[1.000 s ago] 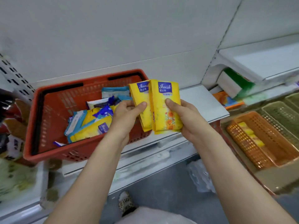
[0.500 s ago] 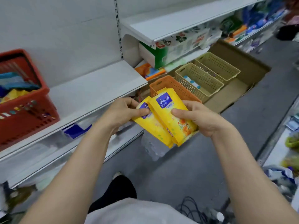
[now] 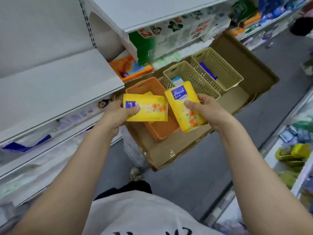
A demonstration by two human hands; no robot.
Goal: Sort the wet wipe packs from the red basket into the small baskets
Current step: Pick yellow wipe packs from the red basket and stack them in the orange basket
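Observation:
My left hand (image 3: 118, 112) grips one yellow wet wipe pack (image 3: 149, 107), held flat above the orange small basket (image 3: 160, 131). My right hand (image 3: 205, 111) grips a second yellow wet wipe pack (image 3: 184, 107), tilted upright over the basket's right side. Another yellow pack (image 3: 149, 93) lies inside the orange basket, mostly hidden. Beyond it stand two beige small baskets: the nearer (image 3: 194, 77) holds a light blue pack (image 3: 177, 80), the farther (image 3: 221, 65) a dark blue pack (image 3: 208, 70). The red basket is out of view.
The three baskets sit in an open cardboard box (image 3: 169, 155) on the grey floor. White shelves (image 3: 59, 82) run along the left, with green-and-white cartons (image 3: 162, 41) above the box. More goods line a shelf (image 3: 294, 150) on the right.
My view swung right from the red basket to the small baskets. The two yellow packs, held stacked together before, are now apart, one in each hand, above the orange basket.

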